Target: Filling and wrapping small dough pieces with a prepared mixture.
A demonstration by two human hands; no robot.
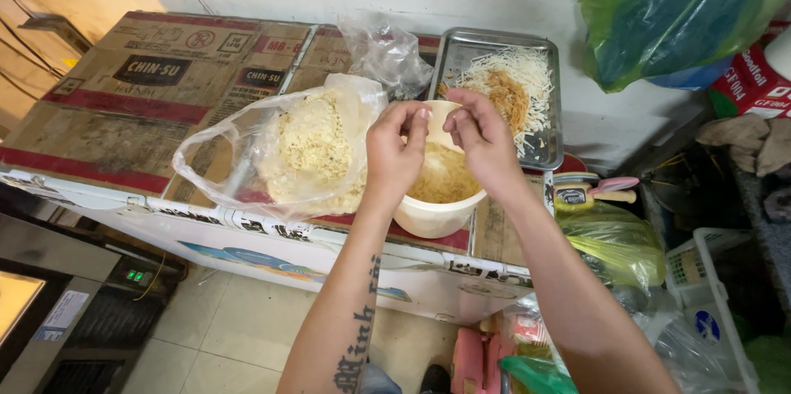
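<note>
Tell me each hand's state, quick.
Left hand: fingers pinched shut over the cream bowl; contents cannot be told.
Right hand: same.

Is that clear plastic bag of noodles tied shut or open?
Open. The clear plastic bag has a wide, loose mouth, with pale noodles showing inside it.

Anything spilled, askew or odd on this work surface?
Nothing spilled or damaged. Both hands, left hand and right hand, meet over the cream bowl. The only oddity: flattened cardboard serves as the worktop, under the open plastic bag and metal tray.
</note>
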